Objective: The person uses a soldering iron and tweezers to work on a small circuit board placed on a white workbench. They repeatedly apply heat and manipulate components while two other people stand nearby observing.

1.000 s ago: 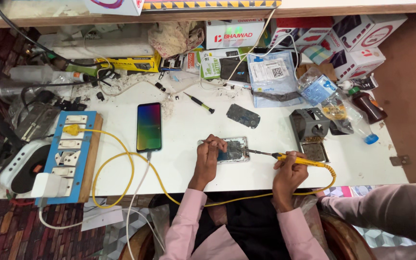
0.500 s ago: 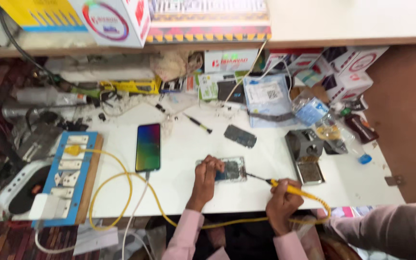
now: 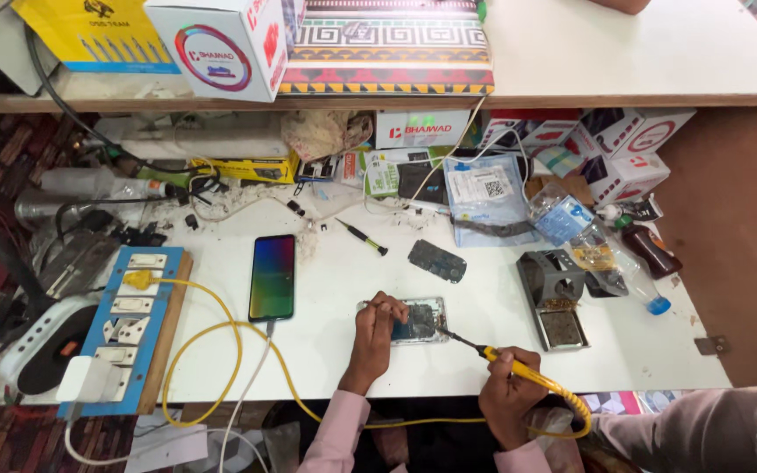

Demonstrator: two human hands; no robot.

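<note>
An opened phone (image 3: 420, 321) lies face down on the white table (image 3: 484, 263), its inner board showing. My left hand (image 3: 375, 328) rests on the phone's left end, its fingers pinching something thin against it. In my right hand (image 3: 506, 385) is a yellow-handled soldering iron (image 3: 508, 364), gripped like a pen. Its dark tip touches the phone's right side. A yellow cord (image 3: 221, 350) runs from the iron across the table's front to a socket board (image 3: 129, 326) on the left.
A second phone (image 3: 272, 277) with a lit screen lies left of centre, cabled. A dark cover part (image 3: 436, 260), a small screwdriver (image 3: 363, 236), a metal iron stand (image 3: 557, 296), plastic bottles (image 3: 602, 254) and boxes (image 3: 606, 153) crowd the back. Another person's sleeve (image 3: 703, 429) is at the lower right.
The view has tilted up, showing more of the shelf above. My hands stay on the opened phone with the iron tip at its right side.
</note>
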